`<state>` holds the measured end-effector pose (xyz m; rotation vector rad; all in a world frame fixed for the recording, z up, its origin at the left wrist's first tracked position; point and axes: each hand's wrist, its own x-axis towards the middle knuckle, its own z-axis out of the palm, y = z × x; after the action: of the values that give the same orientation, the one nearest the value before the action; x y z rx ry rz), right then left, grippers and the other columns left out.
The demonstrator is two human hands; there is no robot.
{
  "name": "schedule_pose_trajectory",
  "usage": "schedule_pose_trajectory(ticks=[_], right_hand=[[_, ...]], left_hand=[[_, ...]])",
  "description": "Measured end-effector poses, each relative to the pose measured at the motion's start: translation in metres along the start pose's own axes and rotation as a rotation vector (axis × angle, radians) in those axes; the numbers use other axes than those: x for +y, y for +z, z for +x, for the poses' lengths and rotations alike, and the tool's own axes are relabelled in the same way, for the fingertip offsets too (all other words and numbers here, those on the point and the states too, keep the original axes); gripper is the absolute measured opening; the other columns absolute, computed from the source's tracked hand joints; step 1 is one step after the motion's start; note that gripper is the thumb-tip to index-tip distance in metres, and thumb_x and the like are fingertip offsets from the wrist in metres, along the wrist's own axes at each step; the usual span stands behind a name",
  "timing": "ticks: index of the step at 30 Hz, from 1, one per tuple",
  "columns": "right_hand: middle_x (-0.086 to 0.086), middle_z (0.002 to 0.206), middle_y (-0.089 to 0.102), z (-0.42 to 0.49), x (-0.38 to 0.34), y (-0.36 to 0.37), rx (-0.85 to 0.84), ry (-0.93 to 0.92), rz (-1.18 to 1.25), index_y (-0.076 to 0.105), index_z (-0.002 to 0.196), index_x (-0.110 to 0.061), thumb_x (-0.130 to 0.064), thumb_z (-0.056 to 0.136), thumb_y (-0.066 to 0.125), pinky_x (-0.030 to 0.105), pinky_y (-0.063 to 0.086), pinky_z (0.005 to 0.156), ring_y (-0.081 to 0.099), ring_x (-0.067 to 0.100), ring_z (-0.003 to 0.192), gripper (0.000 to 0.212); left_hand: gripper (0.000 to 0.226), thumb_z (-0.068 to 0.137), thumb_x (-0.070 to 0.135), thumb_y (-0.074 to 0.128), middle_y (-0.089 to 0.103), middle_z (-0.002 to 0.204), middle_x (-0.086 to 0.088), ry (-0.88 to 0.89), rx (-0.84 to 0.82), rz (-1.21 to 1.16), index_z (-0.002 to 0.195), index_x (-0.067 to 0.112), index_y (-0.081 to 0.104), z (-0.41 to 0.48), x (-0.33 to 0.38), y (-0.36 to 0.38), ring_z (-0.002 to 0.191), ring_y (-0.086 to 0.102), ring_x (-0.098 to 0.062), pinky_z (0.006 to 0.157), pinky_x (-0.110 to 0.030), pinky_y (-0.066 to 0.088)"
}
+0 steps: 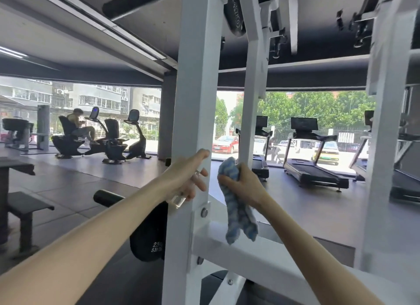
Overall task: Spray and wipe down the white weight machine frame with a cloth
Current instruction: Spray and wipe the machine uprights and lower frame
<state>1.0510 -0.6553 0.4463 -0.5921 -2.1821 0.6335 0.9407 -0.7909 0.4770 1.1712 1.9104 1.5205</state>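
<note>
The white weight machine frame rises as a tall upright post in the middle, with a white crossbar running low to the right. My left hand holds a small clear spray bottle against the post's left side, index finger raised by the post. My right hand grips a blue and white cloth just right of the post; the cloth's loose end hangs down onto the crossbar.
A black weight plate hangs left of the post, under a black padded roller. A black bench stands at far left. Treadmills line the windows at right, exercise bikes with a seated person at left.
</note>
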Motion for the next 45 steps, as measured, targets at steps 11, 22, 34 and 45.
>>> schedule_pose_trajectory(ticks=[11,22,34,45], right_hand=[[0.011,0.108,0.065,-0.015,-0.025,-0.033,-0.336,-0.068,0.135,0.055,0.114,-0.007,-0.024,0.085,0.069,0.034,0.054,0.087,0.064,0.024,0.099,0.037],[-0.002,0.086,0.063,-0.019,-0.01,-0.071,-0.395,0.02,-0.25,0.06,0.081,-0.022,-0.044,0.086,0.063,0.026,0.046,0.076,0.061,0.016,0.085,0.023],[0.006,0.067,0.044,-0.009,-0.001,-0.068,0.084,0.122,-0.597,0.048,0.07,-0.008,-0.039,0.095,0.045,0.027,0.035,0.057,0.048,0.025,0.07,0.04],[0.011,0.094,0.062,-0.019,0.007,-0.056,-0.136,0.16,0.13,0.065,0.098,-0.001,-0.02,0.094,0.046,0.036,0.049,0.082,0.057,0.024,0.087,0.027]], left_hand=[[0.045,0.098,0.056,0.04,0.069,0.064,-0.008,0.088,-0.175,0.05,0.115,0.016,0.053,-0.021,0.006,0.01,0.04,0.045,-0.016,0.047,-0.024,0.044],[0.056,0.092,0.063,0.045,0.073,0.08,-0.016,-0.038,-0.211,0.023,0.103,0.009,0.057,-0.007,0.005,0.021,0.04,0.048,-0.02,0.044,-0.023,0.043],[0.072,0.092,0.061,0.041,0.075,0.106,-0.013,-0.138,-0.314,-0.101,0.135,0.003,0.041,-0.007,0.038,0.032,0.039,0.046,-0.018,0.051,-0.024,0.043],[0.068,0.091,0.064,0.039,0.072,0.071,-0.007,-0.167,-0.403,-0.03,0.1,0.002,0.066,-0.009,0.031,0.053,0.039,0.047,-0.014,0.047,-0.02,0.042]])
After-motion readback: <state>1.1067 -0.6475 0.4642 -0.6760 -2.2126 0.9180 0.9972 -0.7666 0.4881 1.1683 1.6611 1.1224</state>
